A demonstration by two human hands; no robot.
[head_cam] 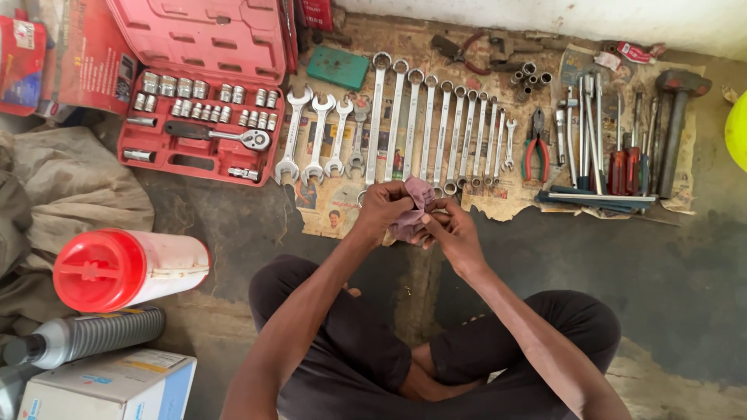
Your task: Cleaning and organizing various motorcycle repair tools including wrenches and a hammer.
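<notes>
Newspaper (334,204): hands (420,214) grip pinkish cloth (412,208), perhaps wrench.

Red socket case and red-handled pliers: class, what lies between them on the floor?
In the head view, between the socket case and the pliers lies a row of spanners on newspaper, open-ended ones nearer the case.

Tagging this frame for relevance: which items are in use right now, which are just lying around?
In hand:
left hand and right hand, both gripping the pinkish cloth

Lying about:
wrench row on newspaper
red socket case
pliers
hammer
red-capped jug
grey bottle
</notes>
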